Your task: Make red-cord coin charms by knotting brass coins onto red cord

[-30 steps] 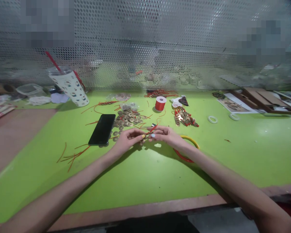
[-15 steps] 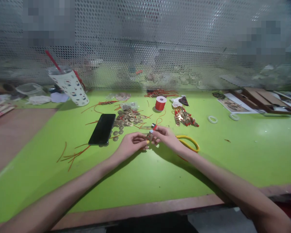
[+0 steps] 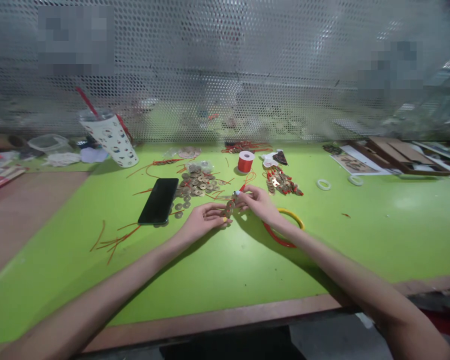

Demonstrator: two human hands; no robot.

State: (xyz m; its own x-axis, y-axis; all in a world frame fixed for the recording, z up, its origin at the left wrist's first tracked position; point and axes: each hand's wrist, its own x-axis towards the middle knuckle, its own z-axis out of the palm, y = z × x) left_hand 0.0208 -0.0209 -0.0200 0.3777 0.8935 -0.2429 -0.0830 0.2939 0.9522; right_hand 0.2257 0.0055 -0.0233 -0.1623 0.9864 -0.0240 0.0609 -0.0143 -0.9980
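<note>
Between my hands is a short string of brass coins (image 3: pixel 230 205) tied with red cord, coins overlapping in a slanted row. My left hand (image 3: pixel 206 220) pinches its lower end between thumb and fingers. The upper end is gripped by my right hand (image 3: pixel 253 200), and a red cord loop (image 3: pixel 250 177) sticks up from there. Just beyond my left hand lies a pile of loose holed coins (image 3: pixel 198 182). A spool of red cord (image 3: pixel 246 162) stands behind my right hand, with a bunch of finished-looking coin strings (image 3: pixel 283 181) to its right.
A black phone (image 3: pixel 158 201) and cut red cords (image 3: pixel 114 242) lie left. A patterned cup with straw (image 3: pixel 110 137) stands behind them. A yellow-and-red ring (image 3: pixel 294 216) lies under my right forearm, white rings (image 3: pixel 323 185) farther right. Perforated metal sheet (image 3: pixel 225 65) closes off the back.
The coin string has turned, so more of its row and red cord shows between my hands. My right fingers have shifted slightly upward along it. The view has moved a little.
</note>
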